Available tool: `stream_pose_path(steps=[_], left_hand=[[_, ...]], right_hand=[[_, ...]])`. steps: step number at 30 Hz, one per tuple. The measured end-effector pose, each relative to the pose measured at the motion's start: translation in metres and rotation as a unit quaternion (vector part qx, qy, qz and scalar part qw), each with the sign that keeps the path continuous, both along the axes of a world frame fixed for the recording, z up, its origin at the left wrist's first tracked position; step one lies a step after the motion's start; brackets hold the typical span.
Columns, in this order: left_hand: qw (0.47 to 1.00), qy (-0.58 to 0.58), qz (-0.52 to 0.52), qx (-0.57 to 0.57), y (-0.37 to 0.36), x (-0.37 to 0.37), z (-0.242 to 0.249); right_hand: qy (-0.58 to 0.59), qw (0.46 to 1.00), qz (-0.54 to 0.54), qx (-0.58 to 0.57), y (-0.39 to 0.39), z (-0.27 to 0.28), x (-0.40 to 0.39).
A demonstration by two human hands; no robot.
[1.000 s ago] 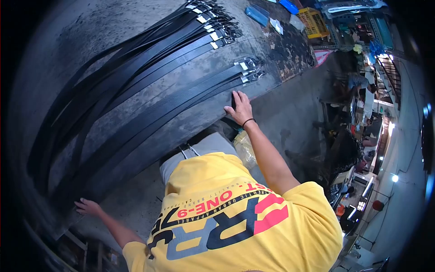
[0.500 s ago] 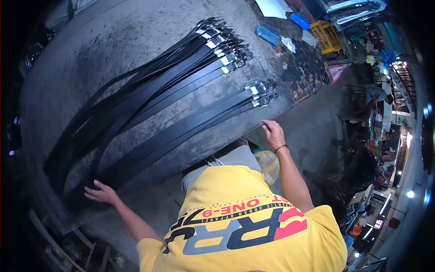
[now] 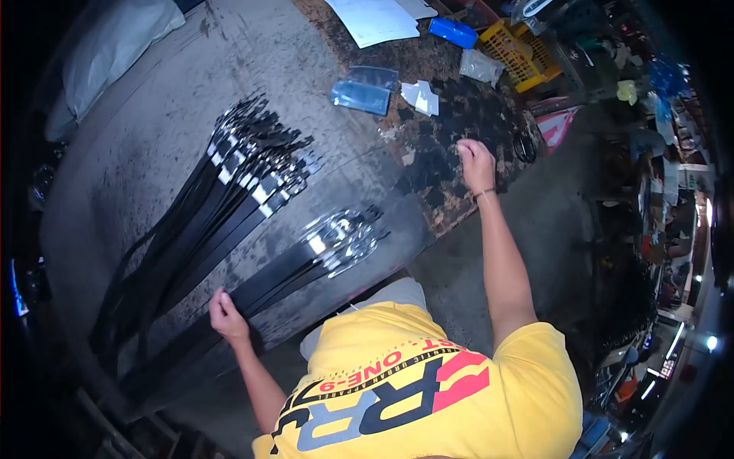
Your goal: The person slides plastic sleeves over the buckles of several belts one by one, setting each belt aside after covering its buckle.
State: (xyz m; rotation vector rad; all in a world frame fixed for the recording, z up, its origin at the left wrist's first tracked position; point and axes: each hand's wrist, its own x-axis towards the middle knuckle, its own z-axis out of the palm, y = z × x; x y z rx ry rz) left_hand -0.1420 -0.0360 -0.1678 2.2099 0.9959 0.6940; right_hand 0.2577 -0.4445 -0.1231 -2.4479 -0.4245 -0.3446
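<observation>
Many black straps with metal buckles and white tags lie on the grey table in a large bundle (image 3: 202, 218). A smaller bundle of black straps (image 3: 279, 268) lies nearer my body, its shiny buckles pointing right. My left hand (image 3: 228, 315) is at the near edge of this smaller bundle, fingers drawn together; what they hold, if anything, is hidden. Over the stained dark part of the table, my right hand (image 3: 477, 164) is raised with its fingers curled closed, and nothing shows in it.
White papers (image 3: 375, 19), a blue box (image 3: 453, 32), clear blue plastic packets (image 3: 363, 90) and a yellow crate (image 3: 520, 55) are at the table's far right. A white sack (image 3: 122, 50) lies far left. Cluttered shelving stands beyond the right side.
The view has shifted to the right. My right hand has moved forward over the stained area and closed. My left hand has moved right along the straps, its fingers now together.
</observation>
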Motion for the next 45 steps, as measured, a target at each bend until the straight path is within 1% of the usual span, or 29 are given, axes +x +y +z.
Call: stream_pose_path(steps=[2,3,5,7,8,10,14,16,18,19,20,22,23,26,27,28,30,31,32,34,35,36,39,40,41,42,43,44,45], left_hand=[[0.998,0.043,-0.041,-0.011,-0.039,0.019,0.021],[0.998,0.049,-0.037,-0.006,-0.051,0.026,0.025],[0.996,0.072,-0.014,-0.048,-0.07,0.029,0.032],[0.995,0.09,0.01,-0.044,-0.082,0.028,0.042],[0.994,0.094,0.025,-0.043,-0.084,0.031,0.045],[0.994,0.09,0.049,-0.037,-0.091,0.034,0.047],[0.992,0.101,0.072,-0.032,-0.105,0.046,0.055],[0.99,0.115,0.076,-0.03,-0.108,0.047,0.06],[0.985,0.134,0.094,-0.054,-0.114,0.049,0.063],[0.987,0.113,0.107,-0.042,-0.118,0.051,0.064],[0.986,0.116,0.113,-0.04,-0.12,0.051,0.064],[0.985,0.117,0.122,-0.042,-0.122,0.047,0.06],[0.985,0.111,0.127,-0.041,-0.122,0.044,0.055],[0.981,0.125,0.133,-0.067,-0.127,0.054,0.062],[0.98,0.127,0.135,-0.069,-0.127,0.056,0.064],[0.981,0.13,0.128,-0.063,-0.128,0.058,0.065],[0.982,0.133,0.125,-0.054,-0.128,0.06,0.066],[0.982,0.13,0.126,-0.053,-0.129,0.061,0.067],[0.982,0.128,0.126,-0.051,-0.13,0.062,0.067],[0.985,0.119,0.117,-0.044,-0.13,0.063,0.068],[0.988,0.107,0.104,-0.039,-0.131,0.063,0.069],[0.988,0.104,0.107,-0.033,-0.132,0.065,0.073],[0.988,0.089,0.12,-0.03,-0.137,0.063,0.08],[0.987,0.08,0.132,-0.045,-0.137,0.058,0.077],[0.985,0.071,0.144,-0.06,-0.138,0.053,0.075],[0.984,0.068,0.152,-0.059,-0.141,0.057,0.077],[0.973,-0.013,0.174,-0.151,-0.141,0.069,0.079],[0.947,-0.094,0.194,-0.238,-0.141,0.083,0.083],[0.941,-0.114,0.173,-0.268,-0.141,0.101,0.091]], right_hand=[[0.063,0.998,0.002,0.015,0.006,-0.011,0.056],[0.084,0.996,0.003,0.008,0.009,-0.02,0.083],[0.119,0.993,0.01,0.005,0.019,-0.037,0.119],[0.131,0.988,0.044,-0.072,0.039,-0.044,0.142],[0.133,0.988,0.054,-0.064,0.05,-0.049,0.15],[0.131,0.98,0.148,-0.039,0.074,-0.057,0.158],[0.122,0.98,0.151,-0.043,0.115,-0.064,0.177],[0.148,0.978,0.13,-0.062,0.133,-0.063,0.192],[0.135,0.969,0.152,-0.138,0.146,-0.064,0.205],[0.158,0.961,0.153,-0.167,0.151,-0.065,0.209],[0.16,0.96,0.16,-0.166,0.157,-0.065,0.213],[0.182,0.936,0.16,-0.256,0.167,-0.066,0.219],[0.22,0.927,0.163,-0.257,0.17,-0.065,0.224],[0.237,0.914,0.15,-0.295,0.176,-0.056,0.231],[0.19,0.925,0.139,-0.298,0.177,-0.054,0.229],[0.19,0.924,0.143,-0.298,0.178,-0.052,0.225],[0.176,0.951,0.165,-0.195,0.184,-0.048,0.211],[0.152,0.946,0.22,-0.185,0.183,-0.052,0.201],[0.152,0.945,0.224,-0.182,0.186,-0.052,0.193],[0.236,0.907,0.258,-0.236,0.193,-0.052,0.18],[0.251,0.915,0.257,-0.186,0.192,-0.067,0.185],[0.247,0.916,0.261,-0.181,0.192,-0.066,0.185],[0.081,0.965,0.214,-0.126,0.189,-0.063,0.184],[0.076,0.965,0.218,-0.124,0.187,-0.061,0.186],[0.185,0.962,0.2,-0.022,0.187,-0.059,0.188],[0.291,0.936,0.181,0.079,0.19,-0.055,0.186],[0.41,0.862,0.182,0.237,0.191,-0.046,0.177],[0.412,0.859,0.195,0.235,0.192,-0.03,0.16],[0.477,0.779,0.2,0.355,0.193,-0.008,0.136]])
